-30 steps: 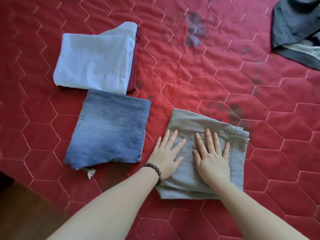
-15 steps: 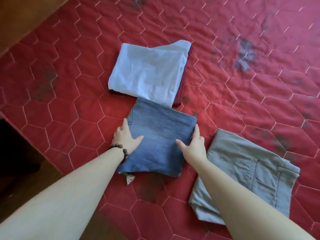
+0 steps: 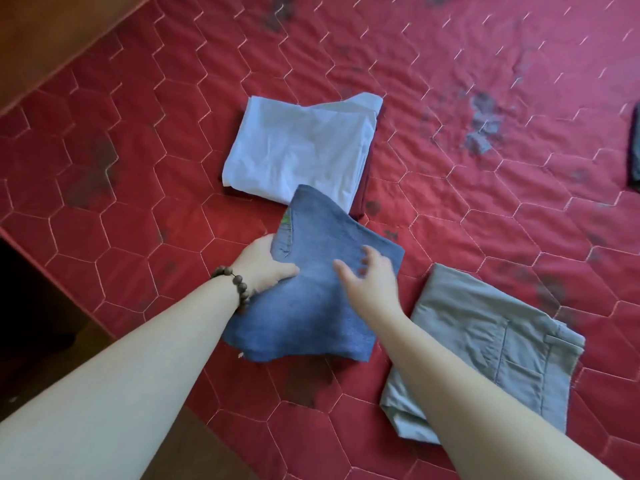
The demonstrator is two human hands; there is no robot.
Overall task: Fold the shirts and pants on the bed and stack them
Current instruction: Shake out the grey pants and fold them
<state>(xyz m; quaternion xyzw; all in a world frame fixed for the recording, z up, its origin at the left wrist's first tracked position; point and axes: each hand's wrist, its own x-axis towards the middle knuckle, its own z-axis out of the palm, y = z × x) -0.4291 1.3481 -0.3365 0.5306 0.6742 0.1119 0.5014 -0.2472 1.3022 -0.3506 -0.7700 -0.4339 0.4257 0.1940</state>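
Observation:
A folded pair of blue jeans is lifted off the red quilt, its far corner overlapping the near edge of the folded white shirt. My left hand grips the jeans' left edge, thumb on top. Over the jeans' right part hovers my right hand with fingers spread and loose, holding nothing. The white shirt lies on a folded dark red garment that shows only at its right edge. Folded grey-green pants lie flat on the quilt to the right.
The red quilted bed cover fills the view. Its left edge runs diagonally, with wooden floor beyond and a dark gap at the lower left. A dark garment peeks in at the right edge.
My hands left the grey-green pants, moved left and took the jeans by both sides. The jeans are now raised and shifted toward the white shirt, and my right hand has let go.

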